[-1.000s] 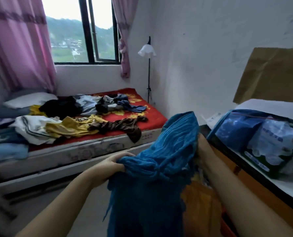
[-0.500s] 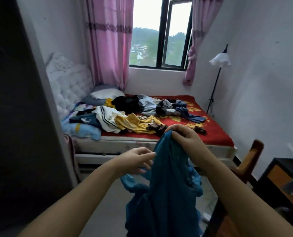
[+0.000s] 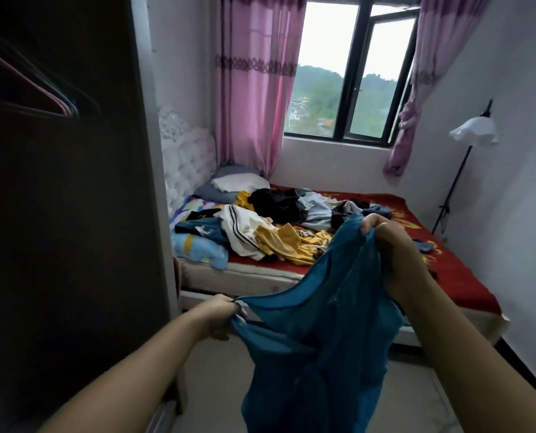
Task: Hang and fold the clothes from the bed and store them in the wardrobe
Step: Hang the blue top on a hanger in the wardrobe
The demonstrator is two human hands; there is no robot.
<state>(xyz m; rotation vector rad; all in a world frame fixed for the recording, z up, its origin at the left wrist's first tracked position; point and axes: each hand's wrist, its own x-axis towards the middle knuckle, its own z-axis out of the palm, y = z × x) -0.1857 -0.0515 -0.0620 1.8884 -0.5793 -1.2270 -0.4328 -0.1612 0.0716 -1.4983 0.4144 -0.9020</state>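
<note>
- The wardrobe (image 3: pixel 66 214) stands open at far left, dark inside, with several bare hangers (image 3: pixel 57 98) blurred on its rail; 1 of these looks like the likely home for the garment, so pick the nearest and leave the rest hanging
- The left hand (image 3: pixel 219 317) pinches 1 edge of the blue garment (image 3: pixel 316 339) low, fingers curled tight on the cloth; I would keep that pinch at what seems a shoulder or strap, not mid-fabric, so the piece hangs true
- The blue garment is held in the air between both hands, in front of the bed (image 3: pixel 466 295), stretched on a slant and drooping toward the floor; level the 2 gripped points before threading a hanger
- The right hand (image 3: pixel 391 248) grips the other edge higher, fingers closed round a bunched fold; loosening the bunch would open the neckline
- Behind, the pile of clothes (image 3: pixel 279 226) lies on the bed, not yet sorted, so the task looks early
- Thin fabric may slip off a smooth hanger, so seat both shoulders fully
</note>
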